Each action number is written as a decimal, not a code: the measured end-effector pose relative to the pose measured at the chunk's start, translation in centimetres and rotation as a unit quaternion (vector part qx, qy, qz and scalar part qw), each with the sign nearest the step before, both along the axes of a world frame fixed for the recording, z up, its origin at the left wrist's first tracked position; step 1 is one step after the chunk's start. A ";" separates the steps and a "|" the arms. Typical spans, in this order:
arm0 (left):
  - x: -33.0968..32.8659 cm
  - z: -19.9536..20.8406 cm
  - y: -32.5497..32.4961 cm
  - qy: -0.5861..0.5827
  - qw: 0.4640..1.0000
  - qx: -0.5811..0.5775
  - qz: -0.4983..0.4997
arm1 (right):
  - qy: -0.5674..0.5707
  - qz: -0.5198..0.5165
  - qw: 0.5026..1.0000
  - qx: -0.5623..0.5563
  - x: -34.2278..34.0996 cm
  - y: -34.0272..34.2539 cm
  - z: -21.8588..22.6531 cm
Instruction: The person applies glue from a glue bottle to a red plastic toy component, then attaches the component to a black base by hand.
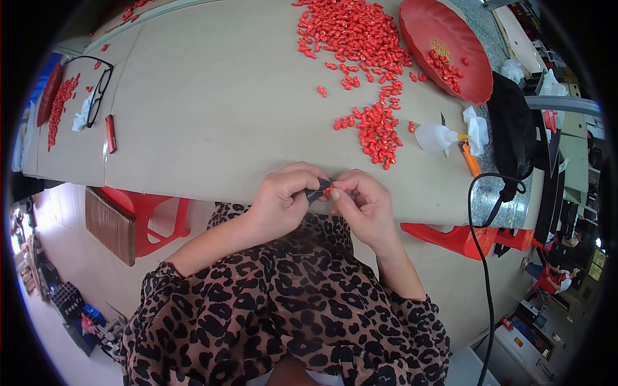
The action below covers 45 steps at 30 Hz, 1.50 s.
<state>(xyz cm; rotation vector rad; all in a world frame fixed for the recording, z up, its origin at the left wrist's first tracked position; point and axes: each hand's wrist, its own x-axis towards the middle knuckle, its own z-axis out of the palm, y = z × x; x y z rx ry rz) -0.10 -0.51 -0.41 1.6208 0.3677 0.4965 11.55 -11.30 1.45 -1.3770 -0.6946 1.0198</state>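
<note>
Near the table's front edge, my left hand [286, 193] is closed round a short dark piece [314, 193], whose kind I cannot make out. Against its end my right hand [365, 201] pinches a small red piece [329, 192], mostly hidden by the fingertips. The hands almost touch. Beyond them lies a small heap of shiny red gourd-shaped pieces [378, 136]. It trails back to a much larger pile [351, 29] of the same pieces. A red scalloped dish [415, 29] at the far right holds several more.
Right of the small heap are a white squeeze bottle [434, 137], crumpled tissue [475, 128] and an orange-handled cutter [470, 159]. A black bag [512, 128] and cable [487, 276] edge the right side. Glasses [99, 96] and a red lighter-like stick [111, 134] lie left. Red stools [145, 212] stand below.
</note>
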 end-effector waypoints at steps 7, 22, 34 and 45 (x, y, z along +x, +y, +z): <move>0.0 0.1 0.1 -0.002 1.000 0.010 -0.003 | 0.000 0.004 1.000 -0.007 0.1 0.0 -0.1; 0.1 0.3 0.1 -0.007 1.000 0.013 0.004 | 0.002 0.002 1.000 0.001 0.1 0.0 -0.1; 0.3 0.4 -0.3 -0.002 0.997 -0.078 0.011 | 0.007 -0.026 0.999 0.027 -0.4 -0.2 -0.4; 0.2 0.6 0.0 -0.034 0.986 -0.159 -0.023 | 0.022 -0.043 0.998 0.035 -0.5 -0.8 -0.3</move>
